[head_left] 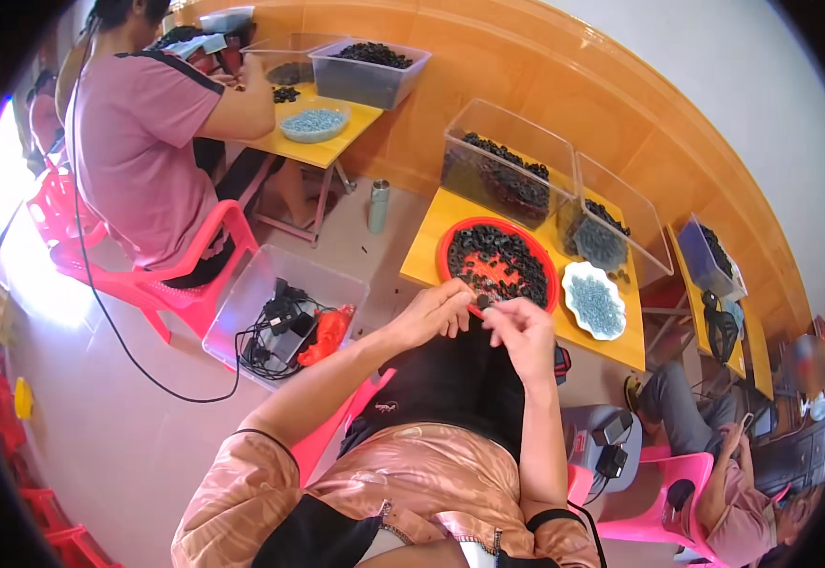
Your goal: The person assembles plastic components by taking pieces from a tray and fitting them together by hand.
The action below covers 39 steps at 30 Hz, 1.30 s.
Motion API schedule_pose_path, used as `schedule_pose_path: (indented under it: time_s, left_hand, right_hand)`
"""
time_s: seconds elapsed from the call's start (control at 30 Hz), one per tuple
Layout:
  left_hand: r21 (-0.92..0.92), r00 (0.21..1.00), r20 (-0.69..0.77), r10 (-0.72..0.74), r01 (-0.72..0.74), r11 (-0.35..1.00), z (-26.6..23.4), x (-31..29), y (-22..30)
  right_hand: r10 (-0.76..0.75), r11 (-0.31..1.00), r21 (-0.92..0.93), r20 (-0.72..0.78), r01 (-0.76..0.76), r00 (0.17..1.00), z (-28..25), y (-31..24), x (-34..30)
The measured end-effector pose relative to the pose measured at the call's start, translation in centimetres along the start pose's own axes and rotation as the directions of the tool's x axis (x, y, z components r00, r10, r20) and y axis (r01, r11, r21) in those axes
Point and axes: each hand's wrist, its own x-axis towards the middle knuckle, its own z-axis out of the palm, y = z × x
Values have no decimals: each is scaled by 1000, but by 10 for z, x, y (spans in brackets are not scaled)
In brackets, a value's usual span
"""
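Observation:
My two hands meet over the near edge of a red round tray (551, 295) that holds many small black ring-like parts (497, 256). My right hand (523, 336) pinches a small dark part (483, 301) between thumb and fingertips. Just left of it, my left hand (434, 312) has its fingers curled together, its tips close to that part; whatever they grip is too small to make out. To the right of the tray, a white scalloped dish (573, 275) holds many small bluish-silver pieces (594, 301).
Clear bins (507, 175) of black parts stand behind the tray on the yellow table (417, 256). An open plastic box (223, 331) with cables sits on the floor at left, near a bottle (378, 206). One person (142, 142) works at far left; another (744, 502) sits at right.

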Motion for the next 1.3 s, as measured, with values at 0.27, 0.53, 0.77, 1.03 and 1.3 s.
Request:
schedule_pose_path:
  time_s: [0.27,0.53,0.77,1.03,1.3]
  left_hand:
    - [709,985,-84,153,-49,703,-4,-5,-7]
    - [751,979,28,203,-155,642,4,-4,-5]
    - [697,987,34,158,-136,704,12,0,11]
    - [76,898,294,328,-365,928,81,5,121]
    - [-52,710,455,538,-582,811,113,-23,149]
  right_hand:
    - [-894,316,-655,-448,686,-16,-26,-139,-29]
    - [-690,669,-734,-557,114,463,-149,-137,71]
    - [-385,920,-139,-493,366,780,-69,-65,36]
    - [-421,861,262,-111,435,900,8,-99,-30]
    - [-722,446,821,94,357,685,12,-112,-71]
